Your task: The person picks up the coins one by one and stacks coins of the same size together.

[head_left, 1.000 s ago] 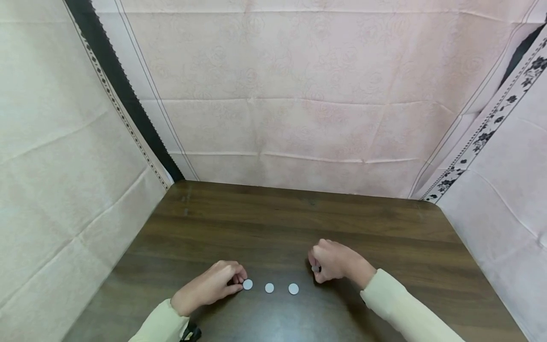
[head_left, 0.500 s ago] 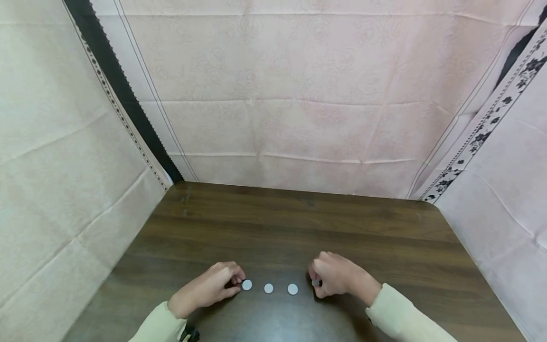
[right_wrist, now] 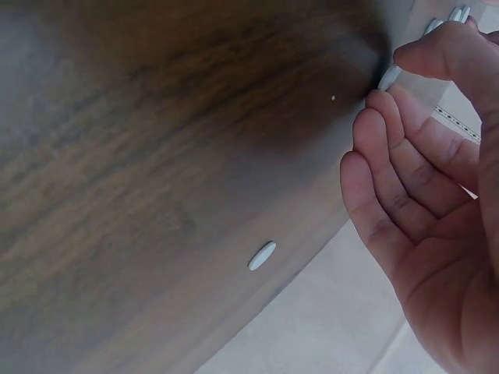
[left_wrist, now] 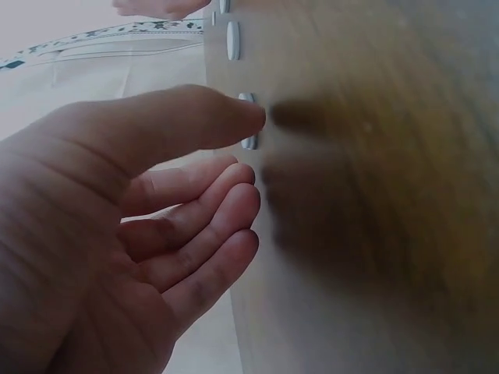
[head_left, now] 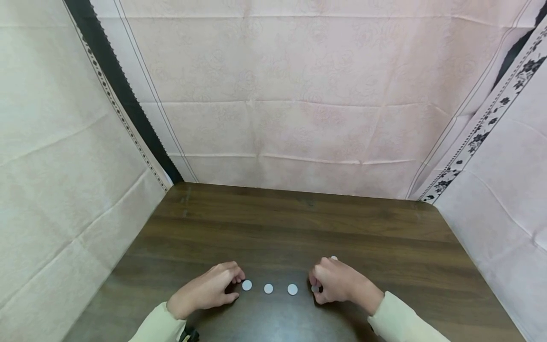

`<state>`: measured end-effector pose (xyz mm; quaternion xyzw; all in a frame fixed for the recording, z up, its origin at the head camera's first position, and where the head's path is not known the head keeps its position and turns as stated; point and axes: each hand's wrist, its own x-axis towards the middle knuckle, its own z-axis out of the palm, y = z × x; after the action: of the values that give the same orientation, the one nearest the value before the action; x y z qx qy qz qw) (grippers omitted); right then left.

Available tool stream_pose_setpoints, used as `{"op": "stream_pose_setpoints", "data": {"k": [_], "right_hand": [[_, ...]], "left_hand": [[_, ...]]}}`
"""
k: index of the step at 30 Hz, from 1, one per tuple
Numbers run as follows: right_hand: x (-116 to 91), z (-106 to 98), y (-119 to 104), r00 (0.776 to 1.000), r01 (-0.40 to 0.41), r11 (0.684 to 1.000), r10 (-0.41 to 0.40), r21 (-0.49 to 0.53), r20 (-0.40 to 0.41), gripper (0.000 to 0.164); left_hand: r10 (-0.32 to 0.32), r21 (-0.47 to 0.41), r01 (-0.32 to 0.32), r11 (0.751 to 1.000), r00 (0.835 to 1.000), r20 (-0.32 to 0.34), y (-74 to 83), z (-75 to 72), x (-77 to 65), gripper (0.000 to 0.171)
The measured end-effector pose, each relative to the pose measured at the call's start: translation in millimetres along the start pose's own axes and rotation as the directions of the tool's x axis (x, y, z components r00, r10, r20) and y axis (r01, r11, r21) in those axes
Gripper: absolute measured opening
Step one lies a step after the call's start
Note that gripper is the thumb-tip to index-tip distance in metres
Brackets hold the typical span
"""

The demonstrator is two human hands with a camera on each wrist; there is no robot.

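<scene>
Three small round white discs lie in a row on the brown wooden table [head_left: 239, 228]: a left one [head_left: 247, 285], a middle one [head_left: 268, 288] and a right one [head_left: 292, 289]. My left hand [head_left: 211, 290] is beside the left disc, its fingers loosely bent with nothing between them. In the left wrist view my thumb [left_wrist: 195, 117] partly covers that disc [left_wrist: 249, 142]. At the row's right end my right hand [head_left: 337, 281] pinches another white disc [head_left: 315, 288] low at the table, between thumb and fingertips. A further disc [head_left: 334, 258] shows behind the right hand.
Pale patterned cloth [head_left: 299, 95] hangs behind the table, and more cloth [head_left: 64, 166] hangs at its left and right sides. In the right wrist view the separate disc [right_wrist: 263, 255] lies near the table's edge.
My right hand has moved towards me with its disc, level with the row, which uncovers the disc behind it. The left thumb has drawn back from the left disc.
</scene>
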<state>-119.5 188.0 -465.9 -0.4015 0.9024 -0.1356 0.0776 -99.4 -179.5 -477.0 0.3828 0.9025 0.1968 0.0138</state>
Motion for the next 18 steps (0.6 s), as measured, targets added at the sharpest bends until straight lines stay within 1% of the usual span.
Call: {"op": "stream_pose_setpoints", "data": {"k": [2, 4, 8, 10, 13, 15, 18], "right_hand": [[-1, 0, 0, 1.000, -0.006, 1.000, 0.006, 0.012, 0.002, 0.008], [-2, 0, -1, 1.000, -0.006, 1.000, 0.006, 0.011, -0.003, 0.007], [-5, 0, -1, 1.000, 0.006, 1.000, -0.007, -0.009, -0.028, 0.006], [-5, 0, 0, 0.999, 0.015, 1.000, -0.015, -0.006, -0.035, 0.006], [-6, 0, 1, 0.999, 0.026, 0.999, -0.025, 0.029, -0.032, 0.005], [-6, -1, 2, 0.999, 0.029, 0.998, -0.027, 0.059, -0.025, 0.004], [-6, -2, 2, 0.999, 0.037, 0.995, -0.035, 0.088, -0.023, 0.004]], "left_hand": [[0.003, 0.022, -0.003, 1.000, 1.000, -0.005, 0.4, -0.7, 0.9, 0.025], [-0.010, 0.025, 0.010, 1.000, 1.000, 0.000, 1.9, -1.5, 3.5, 0.025], [-0.030, 0.031, 0.029, 0.999, 0.999, 0.026, 10.3, -5.4, 14.0, 0.024], [-0.030, 0.040, 0.029, 0.999, 0.999, 0.036, 16.8, -7.3, 21.4, 0.025], [-0.012, 0.045, 0.010, 0.999, 0.999, 0.043, 26.8, -6.8, 34.1, 0.026], [0.002, 0.044, -0.004, 0.999, 0.999, 0.050, 32.5, -3.3, 44.3, 0.026], [0.039, 0.048, -0.042, 0.998, 0.997, 0.059, 39.9, 5.7, 60.8, 0.027]]}}
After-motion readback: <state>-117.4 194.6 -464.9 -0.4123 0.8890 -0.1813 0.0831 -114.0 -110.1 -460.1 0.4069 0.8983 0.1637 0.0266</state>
